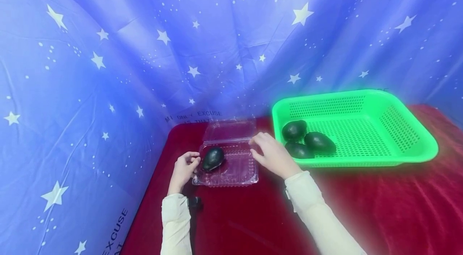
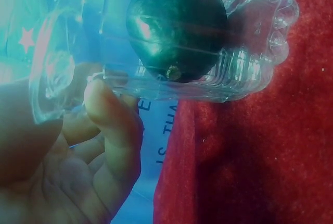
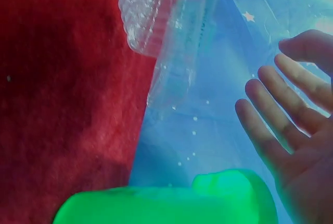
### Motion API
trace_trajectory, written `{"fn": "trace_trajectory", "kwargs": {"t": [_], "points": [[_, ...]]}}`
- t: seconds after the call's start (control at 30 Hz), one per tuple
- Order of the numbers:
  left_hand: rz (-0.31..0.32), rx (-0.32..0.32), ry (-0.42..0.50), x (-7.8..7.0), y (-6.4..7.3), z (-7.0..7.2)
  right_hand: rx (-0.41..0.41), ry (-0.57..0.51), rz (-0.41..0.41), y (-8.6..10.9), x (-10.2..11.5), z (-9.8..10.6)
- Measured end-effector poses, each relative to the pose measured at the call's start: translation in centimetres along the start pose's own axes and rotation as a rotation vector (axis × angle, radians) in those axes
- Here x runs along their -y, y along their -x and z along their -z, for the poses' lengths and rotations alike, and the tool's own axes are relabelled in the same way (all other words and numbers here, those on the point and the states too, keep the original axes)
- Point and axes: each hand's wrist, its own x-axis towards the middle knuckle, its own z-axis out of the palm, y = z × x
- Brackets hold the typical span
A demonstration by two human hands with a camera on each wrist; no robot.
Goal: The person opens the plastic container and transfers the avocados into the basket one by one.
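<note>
A clear plastic clamshell container (image 1: 236, 172) lies on the red cloth with its lid (image 1: 231, 130) folded back. Inside, toward the left, rests one dark avocado (image 1: 213, 159); its stem end (image 2: 173, 72) shows through the clear wall in the left wrist view. My left hand (image 1: 185, 169) pinches the container's left rim between thumb and fingers. Over the container's right side hovers my right hand (image 1: 273, 154), its fingers extended and holding nothing. In the right wrist view the right hand's fingers (image 3: 270, 130) are spread, apart from the container.
To the right stands a bright green perforated basket (image 1: 408, 160) with 3 dark avocados (image 1: 320, 143) gathered at its left end. Red cloth (image 1: 249, 223) covers the table. A blue curtain with stars (image 1: 235, 46) hangs behind and along the left.
</note>
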Motion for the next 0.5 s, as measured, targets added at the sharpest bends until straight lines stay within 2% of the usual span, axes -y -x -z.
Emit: {"fn": "trace_trajectory", "kwargs": {"t": [0.5], "points": [[-0.002,0.007,0.020,0.2,-0.1,0.0,0.071,-0.009,0.055,-0.4,1.1,-2.3]]}}
